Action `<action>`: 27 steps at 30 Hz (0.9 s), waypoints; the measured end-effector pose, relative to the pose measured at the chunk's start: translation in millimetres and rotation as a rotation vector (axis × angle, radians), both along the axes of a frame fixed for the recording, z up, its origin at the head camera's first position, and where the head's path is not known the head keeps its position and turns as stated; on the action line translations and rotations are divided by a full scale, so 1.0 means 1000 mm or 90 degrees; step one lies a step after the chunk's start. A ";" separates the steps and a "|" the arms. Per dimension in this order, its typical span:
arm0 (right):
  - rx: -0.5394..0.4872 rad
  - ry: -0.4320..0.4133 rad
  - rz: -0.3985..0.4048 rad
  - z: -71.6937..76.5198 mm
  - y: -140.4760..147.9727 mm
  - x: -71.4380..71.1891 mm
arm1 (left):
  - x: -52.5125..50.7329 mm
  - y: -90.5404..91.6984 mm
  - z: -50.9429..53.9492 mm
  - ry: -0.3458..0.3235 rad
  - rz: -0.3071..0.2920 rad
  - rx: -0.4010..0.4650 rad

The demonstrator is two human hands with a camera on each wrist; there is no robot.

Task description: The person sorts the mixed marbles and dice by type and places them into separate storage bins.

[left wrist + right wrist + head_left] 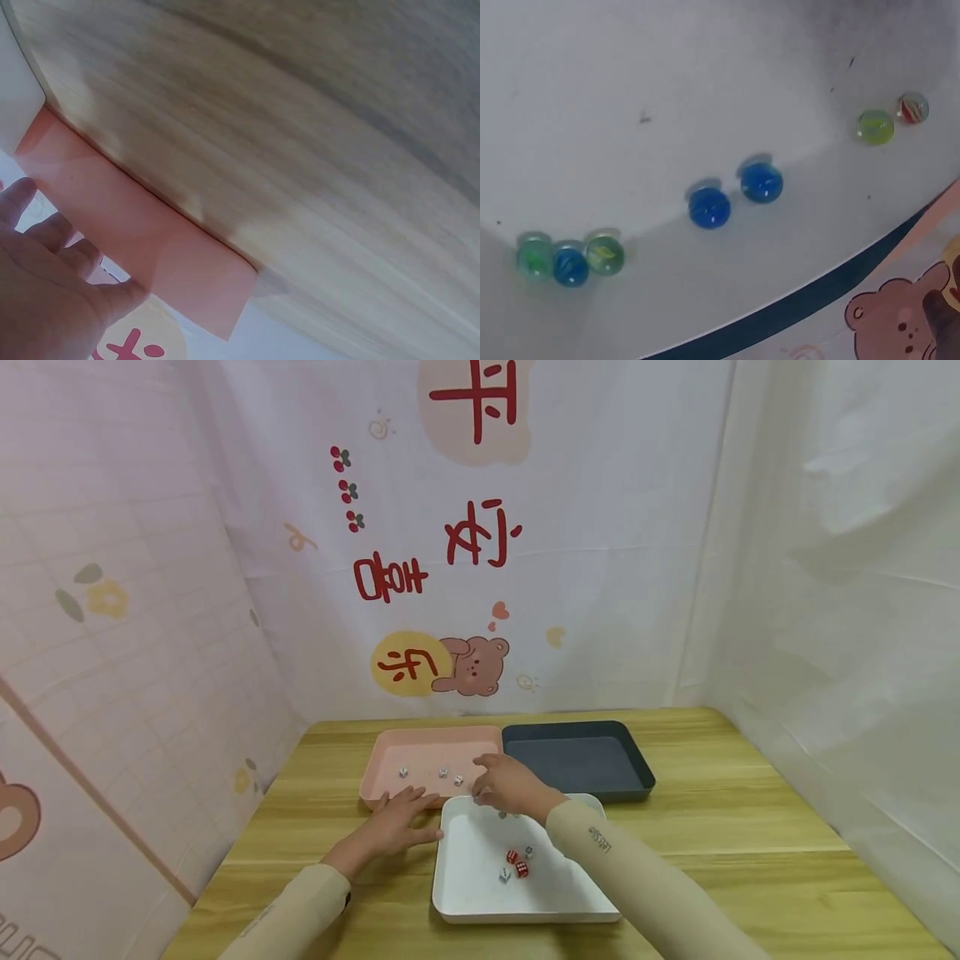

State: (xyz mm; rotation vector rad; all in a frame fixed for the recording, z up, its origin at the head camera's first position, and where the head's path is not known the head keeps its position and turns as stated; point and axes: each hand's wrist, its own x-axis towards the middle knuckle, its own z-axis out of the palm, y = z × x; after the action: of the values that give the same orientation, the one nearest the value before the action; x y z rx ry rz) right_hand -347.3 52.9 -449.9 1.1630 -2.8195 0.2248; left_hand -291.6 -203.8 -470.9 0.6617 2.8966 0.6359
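My left hand (397, 823), fingers spread, rests at the near rim of the pink tray (378, 787). In the left wrist view, the left hand (52, 292) lies along that tray's pink wall (142, 217). My right hand (513, 785) hovers over the pink tray's near right corner, its fingers loosely bent and apart, with no object visible between them. Just left of it lies a white die (458, 781); two more white dice (443, 772) are in the same tray. The white tray (468, 897) holds red dice (522, 869) and white dice (505, 875).
Behind the white tray stands a dark blue tray (577, 764), beside the pink one. Several glass marbles, including a blue marble (709, 208) and a yellow-green marble (876, 127), lie along the white tray's side. Printed cloth (615, 568) surrounds the wooden table (720, 827).
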 end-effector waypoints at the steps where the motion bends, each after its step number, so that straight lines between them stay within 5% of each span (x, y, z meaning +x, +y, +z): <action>1: -0.020 -0.012 -0.006 0.002 0.005 -0.002 | 0.000 0.000 0.000 0.000 0.001 -0.001; 5: -0.097 -0.051 -0.036 0.006 0.029 -0.013 | 0.000 0.000 0.000 -0.006 -0.003 -0.001; 15: -0.196 -0.094 -0.214 0.009 0.097 -0.040 | -0.001 0.000 0.001 0.002 -0.005 0.005; 27: -0.232 -0.097 -0.288 -0.010 0.164 -0.047 | -0.001 -0.002 0.000 0.004 -0.009 0.009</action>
State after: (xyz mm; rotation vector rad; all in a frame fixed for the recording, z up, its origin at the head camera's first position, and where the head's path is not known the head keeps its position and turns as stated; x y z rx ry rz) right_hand -394.0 216.4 -460.2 0.4392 -2.8975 0.7740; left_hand -292.1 -205.6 -470.6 0.6874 2.8934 0.6538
